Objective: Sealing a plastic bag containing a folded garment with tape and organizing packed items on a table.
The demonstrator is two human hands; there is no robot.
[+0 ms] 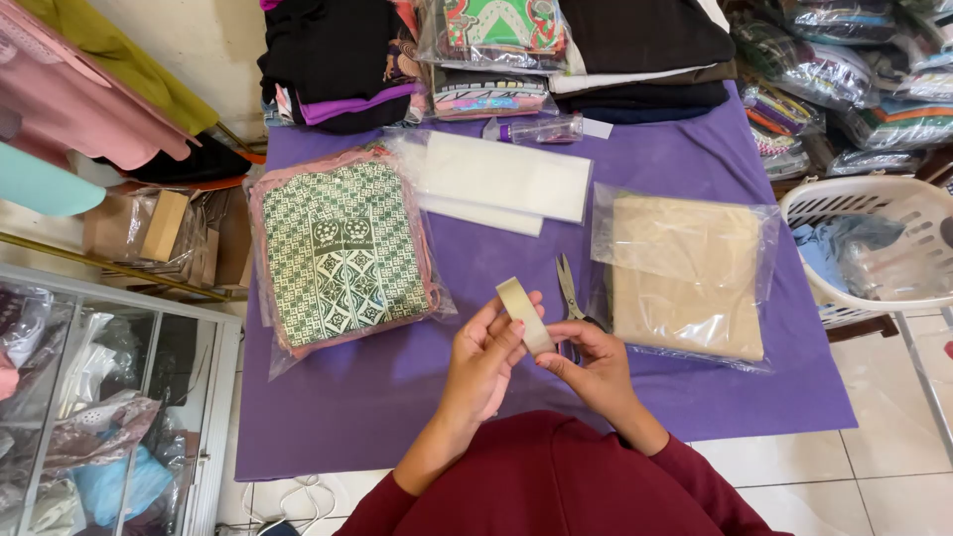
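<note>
We hold a roll of tan tape [525,315] between both hands, just above the near edge of the counter [516,258]. Our left hand [483,362] grips its lower left side, fingers curled over the band; our right hand [593,365] pinches its lower end from the right, thumb and forefinger closed on it. The roll is seen nearly edge-on, so its long line runs from lower right, at the hands, up and leftward away from us. Both hands are equally close, touching it from opposite sides.

Just behind the right hand lies one pair of scissors [569,290], blades pointing away from us, handles partly hidden by the fingers. The right hand is the nearer to them.

Further out on the purple cloth we count three flat plastic-wrapped packs: a green patterned fabric pack [342,253] to the left, a beige fabric pack [687,273] to the right, and a white folded pack [496,181] beyond, between them. A small clear bag [541,129] lies behind that one, against stacks of folded textiles [635,50] along the far edge. One white laundry basket [874,238] stands off the counter's right side.
</note>
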